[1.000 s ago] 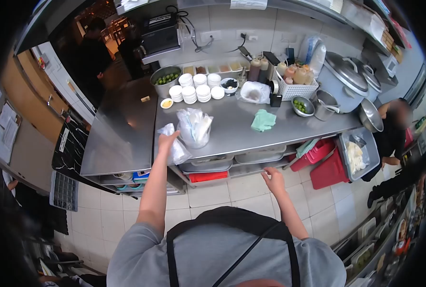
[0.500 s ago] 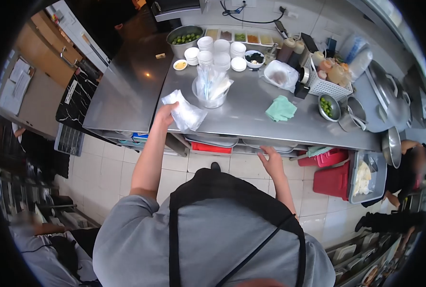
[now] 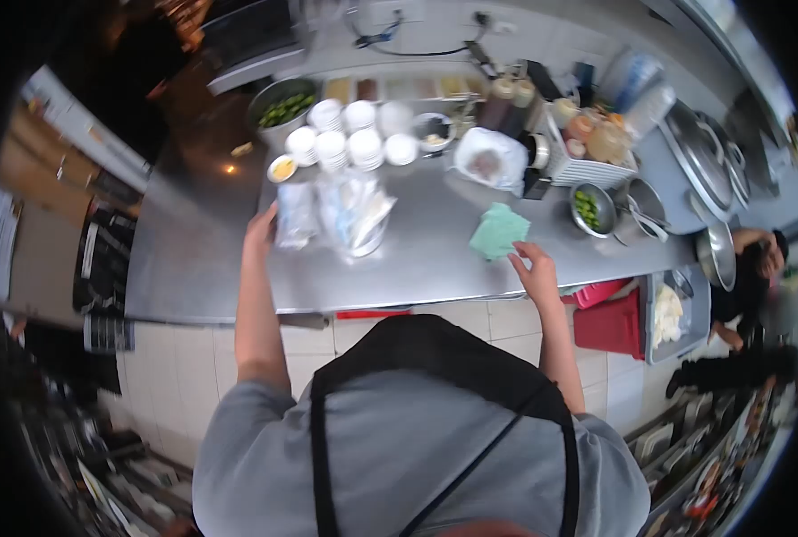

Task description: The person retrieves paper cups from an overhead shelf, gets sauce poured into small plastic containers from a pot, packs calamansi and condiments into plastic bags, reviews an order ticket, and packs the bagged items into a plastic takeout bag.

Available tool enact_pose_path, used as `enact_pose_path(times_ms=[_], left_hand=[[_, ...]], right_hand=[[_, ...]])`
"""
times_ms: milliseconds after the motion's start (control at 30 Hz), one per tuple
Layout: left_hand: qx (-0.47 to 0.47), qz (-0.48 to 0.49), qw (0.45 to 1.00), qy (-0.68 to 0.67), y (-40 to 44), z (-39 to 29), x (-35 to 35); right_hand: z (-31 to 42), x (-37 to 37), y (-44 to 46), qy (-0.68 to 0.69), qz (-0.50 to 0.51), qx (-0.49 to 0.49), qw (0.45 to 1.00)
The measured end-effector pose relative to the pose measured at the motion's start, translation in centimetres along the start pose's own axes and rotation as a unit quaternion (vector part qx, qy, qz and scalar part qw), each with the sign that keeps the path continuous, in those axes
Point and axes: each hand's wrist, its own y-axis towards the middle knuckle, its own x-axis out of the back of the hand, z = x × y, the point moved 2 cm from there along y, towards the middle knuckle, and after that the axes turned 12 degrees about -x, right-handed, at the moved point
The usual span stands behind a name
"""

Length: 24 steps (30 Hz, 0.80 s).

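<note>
On the steel counter (image 3: pixel 435 268), a clear plastic packet (image 3: pixel 297 217) stands beside a round clear tub (image 3: pixel 359 219) filled with plastic packets. My left hand (image 3: pixel 262 225) is at the packet's left edge; its fingers are smeared and partly hidden, so its grip cannot be made out. My right hand (image 3: pixel 535 266) has its thumb and fingers at the lower right edge of a green cloth (image 3: pixel 499 231), with the fingers bent and apart. Stacks of white cups (image 3: pixel 332 148) and a small dish of yellow food (image 3: pixel 281 168) sit behind the packets.
A pot of green fruit (image 3: pixel 284 112) stands at the back left. Farther right are a bagged container (image 3: pixel 488 161), a white bottle basket (image 3: pixel 596 161) and metal bowls (image 3: pixel 592 210). Below are a red bin (image 3: pixel 609 327) and a grey tub (image 3: pixel 676 313). Another person (image 3: pixel 757 268) is at the right.
My left hand and the packet have moved left of the tub, and the packet now stands at the counter. My right hand has risen from below the counter edge to the green cloth.
</note>
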Motion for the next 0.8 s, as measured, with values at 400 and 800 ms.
enact_pose_path(times_ms=[400, 800], left_hand=[[-0.008, -0.231, 0.957, 0.173, -11.6, -5.6, 0.6], [-0.042, -0.268, 0.943, 0.192, -18.5, -7.6, -11.5]], right_hand=[[-4.1, 12.5, 28.0, 0.063, -0.143, 0.073, 0.985], [-13.8, 10.6, 54.1, -0.352, 0.058, -0.052, 0.933]])
